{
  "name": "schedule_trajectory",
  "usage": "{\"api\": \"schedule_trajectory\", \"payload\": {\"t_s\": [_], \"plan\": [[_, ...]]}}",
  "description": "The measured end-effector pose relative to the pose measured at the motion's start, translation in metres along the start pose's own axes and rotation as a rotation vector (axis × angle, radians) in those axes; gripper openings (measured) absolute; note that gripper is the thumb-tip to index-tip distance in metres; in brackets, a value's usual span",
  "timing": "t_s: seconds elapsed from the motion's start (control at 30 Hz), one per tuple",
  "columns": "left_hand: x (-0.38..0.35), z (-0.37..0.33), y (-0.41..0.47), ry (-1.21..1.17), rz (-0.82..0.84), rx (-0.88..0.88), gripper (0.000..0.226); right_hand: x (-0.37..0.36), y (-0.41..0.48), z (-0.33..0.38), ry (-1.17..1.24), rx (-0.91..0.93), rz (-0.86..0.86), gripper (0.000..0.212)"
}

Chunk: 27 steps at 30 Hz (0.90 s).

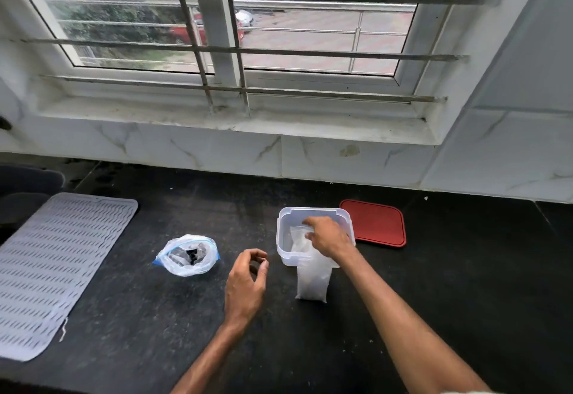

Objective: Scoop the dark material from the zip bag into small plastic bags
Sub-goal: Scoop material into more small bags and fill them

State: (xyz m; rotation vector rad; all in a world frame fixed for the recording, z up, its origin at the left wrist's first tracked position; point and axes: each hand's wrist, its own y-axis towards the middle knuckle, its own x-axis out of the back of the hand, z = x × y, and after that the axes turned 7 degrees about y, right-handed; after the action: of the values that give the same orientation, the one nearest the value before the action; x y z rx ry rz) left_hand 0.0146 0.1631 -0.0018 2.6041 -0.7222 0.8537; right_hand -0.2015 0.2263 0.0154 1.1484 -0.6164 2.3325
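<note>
- black tabletop point(434, 269) under a barred window point(310, 37) carries everything we need; a grey mat point(52, 269) lies at its left end.
- our zip bag point(186, 266) sits open-mouthed left of centre, with the dark material point(189, 254) still inside it.
- our right hand point(328, 237) reaches into the clear container point(283, 251), fingers bent down and pinching a small plastic bag point(297, 238); the red lid point(375, 223) lies just beside the container.
- another clear packet point(311, 282) leans against the container's near wall.
- our left hand point(245, 282) hovers between zip bag and container, fingers loosely curled and holding nothing.
- we judge this to be the fetching step: one empty bag is being taken out and no scooping has begun.
- next we would lift that bag clear, spread its mouth with the free hand and bring it beside the zip bag. thin film clings, so we should check that only one bag comes away.
- we cannot make out a scoop.
</note>
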Motion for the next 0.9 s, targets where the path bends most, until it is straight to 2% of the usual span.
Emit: {"api": "schedule_trajectory", "payload": {"t_s": [0.13, 0.23, 0.3, 0.4, 0.53, 0.6, 0.7, 0.77, 0.83, 0.9], "plan": [[0.018, 0.005, -0.019, -0.015, -0.039, 0.042, 0.018, -0.015, 0.023, -0.004, -0.211, 0.016, 0.157, 0.050], [0.028, 0.015, -0.032, -0.013, -0.087, 0.089, 0.021, -0.020, 0.033, -0.008, -0.263, 0.039, 0.174, 0.050], [0.033, 0.017, -0.038, -0.009, -0.113, 0.110, 0.022, -0.018, 0.036, -0.007, -0.262, 0.045, 0.157, 0.043], [0.037, 0.013, -0.043, -0.045, -0.132, 0.129, 0.025, -0.003, 0.029, 0.005, -0.290, 0.118, 0.035, 0.024], [0.038, -0.006, -0.040, -0.118, -0.099, 0.079, 0.030, 0.032, -0.006, 0.030, -0.181, 0.291, -0.238, 0.029], [0.042, -0.020, -0.033, -0.117, -0.063, 0.005, 0.048, 0.045, -0.031, 0.038, -0.118, 0.432, -0.297, 0.030], [0.049, -0.040, -0.018, -0.074, 0.103, -0.141, 0.095, 0.054, -0.069, 0.046, -0.166, 0.737, -0.343, 0.032], [0.050, -0.056, -0.013, -0.073, 0.252, -0.177, 0.114, 0.055, -0.090, 0.048, -0.170, 0.917, -0.272, 0.033], [0.047, -0.065, -0.011, -0.142, 0.361, -0.161, 0.107, 0.056, -0.104, 0.049, -0.190, 1.014, -0.173, 0.041], [0.042, -0.069, -0.014, -0.174, 0.376, -0.173, 0.078, 0.057, -0.116, 0.050, -0.252, 1.027, -0.098, 0.048]]}}
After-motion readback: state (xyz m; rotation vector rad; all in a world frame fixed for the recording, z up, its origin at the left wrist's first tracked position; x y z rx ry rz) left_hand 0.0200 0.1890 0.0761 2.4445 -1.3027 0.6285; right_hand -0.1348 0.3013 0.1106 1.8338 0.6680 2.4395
